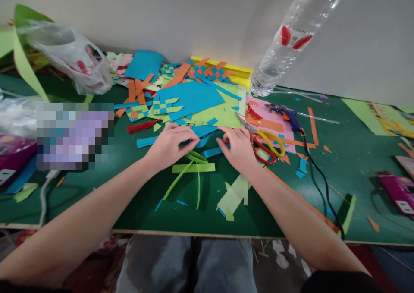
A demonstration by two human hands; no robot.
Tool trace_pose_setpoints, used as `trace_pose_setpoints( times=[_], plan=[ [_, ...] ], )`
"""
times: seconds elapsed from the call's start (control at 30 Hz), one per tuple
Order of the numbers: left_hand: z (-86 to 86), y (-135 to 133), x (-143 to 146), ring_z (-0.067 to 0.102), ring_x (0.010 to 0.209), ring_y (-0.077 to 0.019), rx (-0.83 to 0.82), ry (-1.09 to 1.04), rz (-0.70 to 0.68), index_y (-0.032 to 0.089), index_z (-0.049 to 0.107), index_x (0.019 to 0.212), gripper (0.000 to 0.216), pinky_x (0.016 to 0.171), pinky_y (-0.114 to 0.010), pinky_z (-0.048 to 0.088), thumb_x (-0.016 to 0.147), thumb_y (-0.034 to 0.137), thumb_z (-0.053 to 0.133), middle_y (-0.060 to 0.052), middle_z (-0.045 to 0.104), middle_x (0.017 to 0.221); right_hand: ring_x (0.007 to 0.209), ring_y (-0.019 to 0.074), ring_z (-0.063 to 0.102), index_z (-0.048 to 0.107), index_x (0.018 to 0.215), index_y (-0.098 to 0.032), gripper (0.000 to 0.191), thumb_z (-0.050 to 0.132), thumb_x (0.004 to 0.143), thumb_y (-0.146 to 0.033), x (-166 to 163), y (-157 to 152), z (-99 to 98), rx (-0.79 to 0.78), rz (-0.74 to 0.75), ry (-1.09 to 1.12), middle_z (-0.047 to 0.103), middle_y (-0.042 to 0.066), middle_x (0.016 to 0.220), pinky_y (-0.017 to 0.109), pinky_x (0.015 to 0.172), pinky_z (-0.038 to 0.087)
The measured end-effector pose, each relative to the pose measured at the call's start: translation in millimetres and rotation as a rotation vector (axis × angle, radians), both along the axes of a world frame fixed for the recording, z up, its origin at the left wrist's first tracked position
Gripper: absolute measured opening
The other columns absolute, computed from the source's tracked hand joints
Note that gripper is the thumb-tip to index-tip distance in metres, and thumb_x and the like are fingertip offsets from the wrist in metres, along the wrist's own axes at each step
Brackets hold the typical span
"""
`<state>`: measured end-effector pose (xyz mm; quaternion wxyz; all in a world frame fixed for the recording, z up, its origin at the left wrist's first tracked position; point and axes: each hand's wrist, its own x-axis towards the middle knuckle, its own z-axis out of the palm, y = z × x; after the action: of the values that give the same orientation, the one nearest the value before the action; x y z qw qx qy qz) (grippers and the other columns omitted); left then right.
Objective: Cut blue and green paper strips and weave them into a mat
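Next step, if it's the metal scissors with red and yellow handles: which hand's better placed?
Right, probably: the right hand lies beside the scissors; the left hand is farther off, near the curled blue paper strip.

1. Curved blue paper strip (204, 142): narrow, bent, one end pinched in the left hand's fingers (193, 144); left of the scissors (265, 141).
2. Short blue strip (216, 151): flat, slightly slanted; also left of the scissors, nearer them.
3. Green strips (183, 177): thin, looped at the top, two long tails trailing toward the worktop's front edge; left of and nearer the front than the scissors.
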<state>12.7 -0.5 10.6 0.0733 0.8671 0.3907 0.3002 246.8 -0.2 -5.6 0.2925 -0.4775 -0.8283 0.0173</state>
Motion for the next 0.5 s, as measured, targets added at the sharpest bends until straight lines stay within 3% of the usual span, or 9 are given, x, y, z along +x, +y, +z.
trace_pose_setpoints(
  times=[0.1,0.27,0.4,0.5],
  plan=[
    [1.5,-0.3,-0.9,0.063,0.074,-0.0162,-0.031,-0.041,0.045,0.021,0.067,0.084,0.025,0.082,-0.034,0.043,0.096,0.032,0.048,-0.001,0.073,0.082,0.086,0.0228,0.064,0.054,0.12,-0.018,0.026,0.05,0.095,-0.025,-0.6,-0.6,-1.1,0.028,0.015,0.077,0.071,0.004,0.087,0.041,0.092,0.04],
    [1.9,-1.8,-1.9,0.059,0.068,-0.016,-0.018,-0.092,0.06,0.021,0.067,0.089,0.026,0.08,-0.033,0.046,0.097,0.032,0.045,-0.001,0.072,0.076,0.097,0.0224,0.067,0.052,0.122,-0.021,0.028,0.049,0.096,-0.029,-2.8,-3.3,1.7,0.0,0.076,0.164,0.073,0.005,0.1,0.046,0.107,0.033],
    [2.4,-2.7,-0.7,0.06,0.069,-0.0163,0.0,-0.116,-0.003,0.021,0.065,0.093,0.023,0.083,-0.034,0.046,0.098,0.028,0.044,0.0,0.07,0.071,0.104,0.0232,0.066,0.051,0.125,-0.022,0.034,0.047,0.097,-0.041,-3.8,-5.9,3.9,0.0,0.159,0.146,0.071,0.007,0.111,0.05,0.112,0.031],
    [1.9,-3.1,0.5,0.064,0.077,-0.0162,0.026,-0.116,-0.094,0.021,0.064,0.099,0.019,0.087,-0.034,0.044,0.098,0.024,0.046,-0.001,0.072,0.081,0.11,0.024,0.064,0.051,0.127,-0.022,0.041,0.051,0.095,-0.046,-5.0,-8.1,5.5,0.039,0.227,0.139,0.07,0.008,0.118,0.049,0.113,0.032]
  ],
)
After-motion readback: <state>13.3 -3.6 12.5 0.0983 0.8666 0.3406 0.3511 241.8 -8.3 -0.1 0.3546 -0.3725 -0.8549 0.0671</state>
